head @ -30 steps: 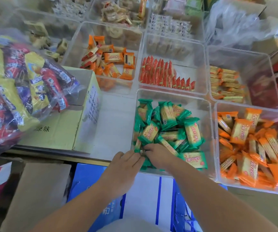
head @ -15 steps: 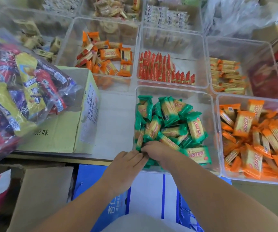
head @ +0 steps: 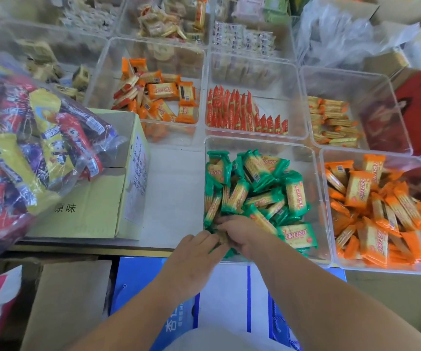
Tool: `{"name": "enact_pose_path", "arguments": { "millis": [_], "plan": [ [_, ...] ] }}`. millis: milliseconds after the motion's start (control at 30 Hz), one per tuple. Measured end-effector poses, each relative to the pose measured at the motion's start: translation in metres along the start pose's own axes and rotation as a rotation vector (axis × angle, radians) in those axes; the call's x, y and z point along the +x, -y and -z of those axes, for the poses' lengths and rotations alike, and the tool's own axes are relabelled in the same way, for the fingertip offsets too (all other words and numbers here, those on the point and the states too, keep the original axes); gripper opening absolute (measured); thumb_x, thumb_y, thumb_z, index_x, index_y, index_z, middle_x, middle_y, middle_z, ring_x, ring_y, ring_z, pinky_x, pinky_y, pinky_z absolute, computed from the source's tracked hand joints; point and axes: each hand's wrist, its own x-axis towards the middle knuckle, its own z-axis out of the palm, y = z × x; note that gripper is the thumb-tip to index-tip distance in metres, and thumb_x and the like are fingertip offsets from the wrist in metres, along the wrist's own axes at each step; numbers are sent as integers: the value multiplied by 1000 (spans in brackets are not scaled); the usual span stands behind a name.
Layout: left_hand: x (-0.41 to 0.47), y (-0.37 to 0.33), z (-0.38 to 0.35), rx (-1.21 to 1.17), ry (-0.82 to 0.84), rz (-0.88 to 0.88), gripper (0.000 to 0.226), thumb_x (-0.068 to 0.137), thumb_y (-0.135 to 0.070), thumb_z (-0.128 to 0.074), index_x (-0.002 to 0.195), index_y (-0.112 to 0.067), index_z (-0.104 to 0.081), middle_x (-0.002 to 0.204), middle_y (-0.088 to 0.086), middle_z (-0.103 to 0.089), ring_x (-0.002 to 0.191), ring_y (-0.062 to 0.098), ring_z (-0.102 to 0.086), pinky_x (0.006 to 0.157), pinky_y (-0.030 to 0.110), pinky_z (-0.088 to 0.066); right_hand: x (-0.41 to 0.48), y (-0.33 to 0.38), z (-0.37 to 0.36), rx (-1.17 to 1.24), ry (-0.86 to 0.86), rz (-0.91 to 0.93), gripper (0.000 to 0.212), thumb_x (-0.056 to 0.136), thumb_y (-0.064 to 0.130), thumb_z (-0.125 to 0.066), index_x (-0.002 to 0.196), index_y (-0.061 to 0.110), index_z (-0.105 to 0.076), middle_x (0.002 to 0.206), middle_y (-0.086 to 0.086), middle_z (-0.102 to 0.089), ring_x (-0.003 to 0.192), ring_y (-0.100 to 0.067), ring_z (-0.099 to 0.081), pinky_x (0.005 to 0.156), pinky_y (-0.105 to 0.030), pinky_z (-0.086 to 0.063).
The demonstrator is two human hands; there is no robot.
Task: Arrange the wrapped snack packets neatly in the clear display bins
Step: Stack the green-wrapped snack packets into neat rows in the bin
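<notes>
Together left hand (head: 194, 258) and right hand (head: 239, 230) pinch green packets (head: 294, 196) at the bin's (head: 260, 142) near-left corner

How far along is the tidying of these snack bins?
Done, it seems: the red packets stand in a neat row, and the yellow packets beside them lie stacked. In hand: the left hand and right hand meet at the near left corner of the green packets, where a few seem to stand on edge. Left: most green ones, the near orange packets and the far orange packets lie jumbled.
</notes>
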Motion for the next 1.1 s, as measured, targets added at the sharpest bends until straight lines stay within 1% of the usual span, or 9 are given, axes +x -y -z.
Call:
{"name": "enact_pose_path", "arguments": {
  "millis": [100, 267, 400, 467, 567, 667, 800, 967, 1100],
  "plan": [
    [-1, -1, -2, 14, -2, 11, 67, 61, -9, -81, 125, -17, -62, 106, -1, -62, 93, 22, -58, 66, 33, -52, -2, -1, 3, -13, 5, 11, 26, 92, -4, -56, 77, 13, -70, 97, -20, -70, 90, -27, -62, 90, -43, -54],
    [-3, 1, -4, -2, -23, -9, 60, 61, -10, -82, 116, -19, -61, 107, -2, -59, 94, 21, -56, 71, 32, -50, -6, -5, 0, 4, -46, 58, 18, 93, 0, -59, 85, 11, -70, 104, -21, -71, 95, -32, -67, 94, -47, -54],
    [-5, 4, -5, 30, 9, -39, 57, 70, -14, -79, 124, -20, -60, 126, 0, -62, 113, 22, -59, 92, 38, -51, -8, -6, 5, -154, -119, 138, 16, 94, 12, -58, 93, 6, -73, 102, -21, -72, 99, -31, -67, 96, -54, -53],
    [-7, 5, -4, 60, 18, -69, 56, 73, -16, -77, 125, -19, -59, 128, -1, -63, 112, 21, -59, 93, 38, -50, -9, -7, 9, -277, -144, 178, 21, 97, 16, -54, 97, 14, -74, 98, -13, -73, 98, -31, -68, 93, -52, -55],
    [-7, 4, 2, 58, 8, -74, 56, 77, -20, -76, 130, -19, -60, 130, -2, -63, 109, 20, -62, 93, 38, -51, -15, -11, 17, -418, -190, 239, 30, 100, 22, -49, 121, 16, -70, 85, 1, -70, 81, -23, -69, 75, -40, -61],
    [-6, 2, 12, 34, 6, -56, 63, 80, -40, -75, 137, -20, -55, 128, -3, -63, 109, 19, -62, 94, 40, -52, -25, -13, 22, -556, -236, 311, 32, 101, 34, -51, 126, 22, -67, 85, 7, -68, 65, -8, -60, 54, -24, -46],
    [-7, 0, 21, 28, -13, -43, 72, 72, -54, -81, 131, -21, -59, 121, -5, -67, 104, 18, -66, 93, 43, -55, -38, -16, 31, -618, -258, 376, 28, 98, 43, -55, 120, 30, -67, 93, 10, -68, 70, -8, -64, 57, -25, -49],
    [-9, -6, 22, -76, -29, 7, 50, 86, -48, -68, 128, -21, -62, 119, -5, -67, 105, 18, -64, 93, 44, -53, -45, -23, 47, -661, -310, 442, 22, 99, 26, -56, 119, 26, -65, 98, 9, -64, 77, -9, -59, 67, -27, -49],
    [-5, -10, 22, -99, -40, 22, 40, 85, -35, -75, 121, -21, -65, 113, -5, -68, 99, 18, -63, 89, 40, -54, -50, -34, 53, -779, -256, 457, 45, 91, 22, -66, 133, 31, -54, 114, 4, -62, 91, -15, -60, 75, -27, -50]
  ]
}}
